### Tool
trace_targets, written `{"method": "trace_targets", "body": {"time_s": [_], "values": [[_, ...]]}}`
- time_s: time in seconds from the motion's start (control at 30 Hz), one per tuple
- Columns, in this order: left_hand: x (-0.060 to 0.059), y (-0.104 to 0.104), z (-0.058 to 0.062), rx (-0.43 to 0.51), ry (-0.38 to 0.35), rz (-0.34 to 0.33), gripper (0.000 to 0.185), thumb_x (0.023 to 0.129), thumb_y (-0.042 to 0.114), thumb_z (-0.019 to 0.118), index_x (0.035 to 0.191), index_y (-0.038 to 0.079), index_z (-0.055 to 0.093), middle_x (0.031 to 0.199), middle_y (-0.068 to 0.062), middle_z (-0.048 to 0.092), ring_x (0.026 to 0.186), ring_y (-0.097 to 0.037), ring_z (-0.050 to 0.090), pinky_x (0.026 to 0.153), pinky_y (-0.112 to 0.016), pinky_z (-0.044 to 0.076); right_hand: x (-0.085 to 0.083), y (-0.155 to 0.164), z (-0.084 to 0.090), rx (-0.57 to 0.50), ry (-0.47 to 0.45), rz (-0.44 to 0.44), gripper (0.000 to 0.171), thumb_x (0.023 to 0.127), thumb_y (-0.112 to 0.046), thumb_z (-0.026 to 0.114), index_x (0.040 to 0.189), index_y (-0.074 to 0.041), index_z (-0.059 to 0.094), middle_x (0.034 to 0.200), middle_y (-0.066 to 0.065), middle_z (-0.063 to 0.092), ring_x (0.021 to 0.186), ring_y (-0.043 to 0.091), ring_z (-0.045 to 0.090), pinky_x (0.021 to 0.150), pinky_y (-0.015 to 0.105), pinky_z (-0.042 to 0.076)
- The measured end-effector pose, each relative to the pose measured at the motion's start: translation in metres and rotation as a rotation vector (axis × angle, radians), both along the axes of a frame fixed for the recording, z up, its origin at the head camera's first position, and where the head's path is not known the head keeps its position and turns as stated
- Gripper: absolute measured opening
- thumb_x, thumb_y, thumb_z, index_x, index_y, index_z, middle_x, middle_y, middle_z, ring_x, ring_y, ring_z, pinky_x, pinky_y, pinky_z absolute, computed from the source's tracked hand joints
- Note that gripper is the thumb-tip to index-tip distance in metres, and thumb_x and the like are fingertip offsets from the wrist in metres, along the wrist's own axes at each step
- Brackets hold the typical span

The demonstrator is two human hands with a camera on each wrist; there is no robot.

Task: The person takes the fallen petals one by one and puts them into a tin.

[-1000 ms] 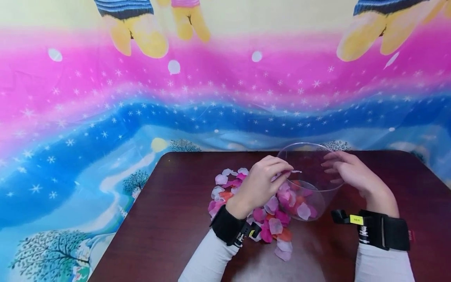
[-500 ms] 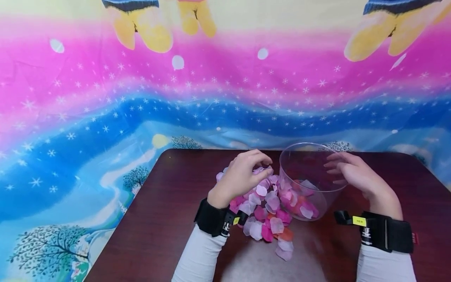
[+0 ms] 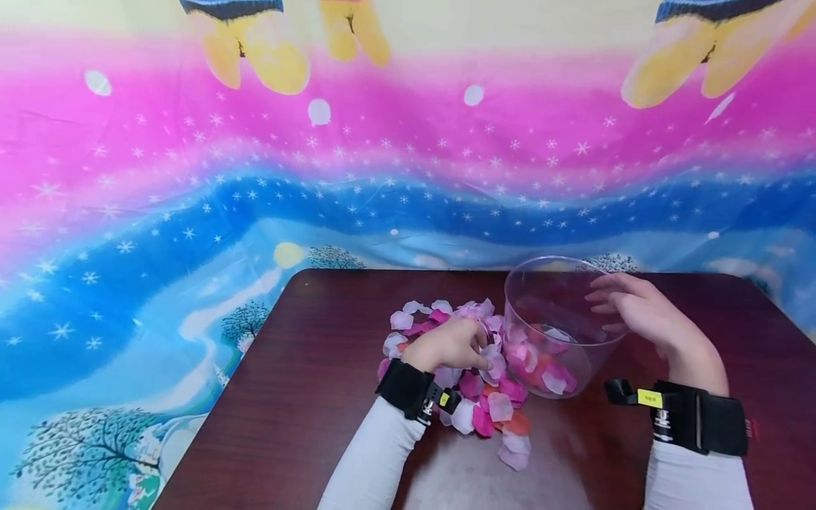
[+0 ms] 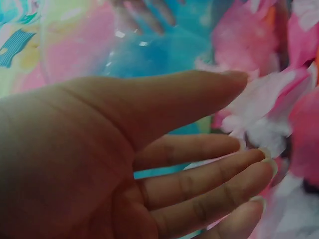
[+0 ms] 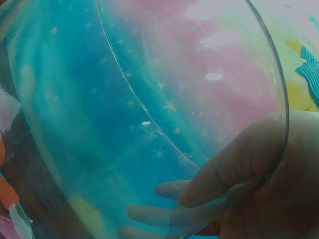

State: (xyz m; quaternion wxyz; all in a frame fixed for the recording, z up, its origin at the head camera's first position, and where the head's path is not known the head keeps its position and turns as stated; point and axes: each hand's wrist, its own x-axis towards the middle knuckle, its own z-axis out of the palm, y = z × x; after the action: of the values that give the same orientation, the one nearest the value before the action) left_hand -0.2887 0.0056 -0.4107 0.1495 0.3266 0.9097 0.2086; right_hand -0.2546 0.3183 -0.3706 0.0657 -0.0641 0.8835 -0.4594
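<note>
In the head view my left hand [image 3: 449,345] reaches down into a pile of fake flower petals [image 3: 472,384] in pink, white and orange. The left wrist view shows its thumb and fingers apart, fingertips at the petals [image 4: 259,99], with no petal seen gripped. Right of the pile stands a clear plastic bucket [image 3: 596,361], some petals lying at its bottom. Against its right side rests my right hand [image 3: 656,315], fingers nearly straight. Those fingers show through the transparent wall [image 5: 139,164] in the right wrist view; exactly where they touch is hard to tell.
The dark wooden table [image 3: 306,397] has rounded far corners. Behind it hangs a colourful printed cloth [image 3: 395,156]. A pale petal [image 3: 513,459] lies at the pile's near edge, apart from the bucket.
My left hand was at the bucket's rim pinching a petal, then drew back left with the petal gone from its fingers, and lowered into the pile. My right hand stays at the bucket.
</note>
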Motion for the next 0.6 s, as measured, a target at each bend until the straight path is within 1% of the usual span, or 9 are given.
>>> {"method": "trace_targets", "body": {"time_s": [0.03,0.1,0.2,0.27,0.3,0.37,0.47,0.53,0.6], "values": [[0.001,0.002,-0.002,0.002,0.003,0.014,0.021,0.086,0.021,0.084,0.098,0.005,0.077,0.094,-0.003,0.073,0.083,-0.009,0.064,0.071,-0.020,0.051,0.000,0.000,0.001,0.002,0.002,0.001,0.049,0.109,-0.013,0.027,0.150,0.012,0.030,0.144,0.039,0.045,0.127,0.056,0.051,0.087,0.051,0.058],[0.002,0.006,-0.004,0.002,0.007,0.050,0.021,0.085,0.020,0.084,0.098,0.006,0.077,0.094,-0.001,0.072,0.080,-0.009,0.061,0.069,-0.019,0.050,0.000,-0.001,0.001,0.006,0.005,0.000,0.049,0.109,-0.013,0.027,0.150,0.012,0.030,0.144,0.039,0.045,0.127,0.056,0.051,0.087,0.052,0.058],[0.004,0.010,-0.008,0.026,-0.006,0.087,0.015,0.084,0.014,0.084,0.094,0.007,0.076,0.084,0.002,0.068,0.072,-0.008,0.058,0.063,-0.020,0.049,0.000,-0.002,0.001,0.006,0.007,-0.004,0.048,0.108,-0.012,0.027,0.150,0.013,0.030,0.143,0.040,0.045,0.127,0.056,0.051,0.088,0.053,0.058],[0.005,0.011,-0.010,0.041,0.002,0.098,0.010,0.083,0.010,0.082,0.091,0.009,0.075,0.079,0.005,0.066,0.068,-0.006,0.057,0.062,-0.018,0.048,0.001,-0.002,0.001,0.001,0.009,-0.003,0.048,0.108,-0.011,0.027,0.149,0.013,0.030,0.143,0.040,0.045,0.127,0.056,0.051,0.088,0.054,0.057],[0.005,0.012,-0.010,0.049,0.007,0.094,0.008,0.083,0.006,0.080,0.089,0.009,0.075,0.076,0.005,0.065,0.066,-0.006,0.056,0.060,-0.018,0.048,0.001,-0.003,0.000,-0.003,0.009,-0.003,0.048,0.108,-0.011,0.027,0.149,0.013,0.030,0.143,0.040,0.045,0.127,0.056,0.051,0.088,0.054,0.057],[0.005,0.013,-0.010,0.060,0.016,0.087,0.009,0.083,0.001,0.076,0.086,0.010,0.076,0.072,0.005,0.064,0.063,-0.006,0.054,0.057,-0.018,0.046,0.001,-0.003,0.000,-0.004,0.009,-0.004,0.048,0.108,-0.011,0.027,0.149,0.013,0.031,0.143,0.040,0.045,0.127,0.056,0.051,0.087,0.053,0.058],[0.005,0.012,-0.009,0.069,0.045,0.061,0.014,0.080,-0.004,0.072,0.083,0.009,0.077,0.073,0.003,0.066,0.062,-0.005,0.053,0.055,-0.017,0.045,0.001,-0.003,0.000,-0.006,0.015,-0.006,0.048,0.107,-0.011,0.027,0.149,0.013,0.031,0.143,0.040,0.045,0.126,0.056,0.052,0.086,0.053,0.058],[0.004,0.010,-0.006,0.078,0.063,0.053,0.014,0.080,-0.003,0.072,0.083,0.009,0.078,0.076,0.002,0.069,0.063,-0.004,0.053,0.057,-0.016,0.045,0.000,-0.002,0.000,-0.005,0.019,-0.008,0.048,0.107,-0.011,0.027,0.149,0.013,0.031,0.142,0.040,0.045,0.126,0.056,0.052,0.087,0.053,0.058],[0.003,0.007,-0.003,0.098,0.066,0.053,0.011,0.082,-0.002,0.073,0.083,0.008,0.078,0.078,0.001,0.070,0.064,-0.005,0.054,0.058,-0.016,0.046,0.000,-0.002,0.000,-0.003,0.023,-0.010,0.048,0.107,-0.011,0.027,0.149,0.013,0.031,0.142,0.040,0.046,0.126,0.056,0.052,0.087,0.054,0.058]]}}
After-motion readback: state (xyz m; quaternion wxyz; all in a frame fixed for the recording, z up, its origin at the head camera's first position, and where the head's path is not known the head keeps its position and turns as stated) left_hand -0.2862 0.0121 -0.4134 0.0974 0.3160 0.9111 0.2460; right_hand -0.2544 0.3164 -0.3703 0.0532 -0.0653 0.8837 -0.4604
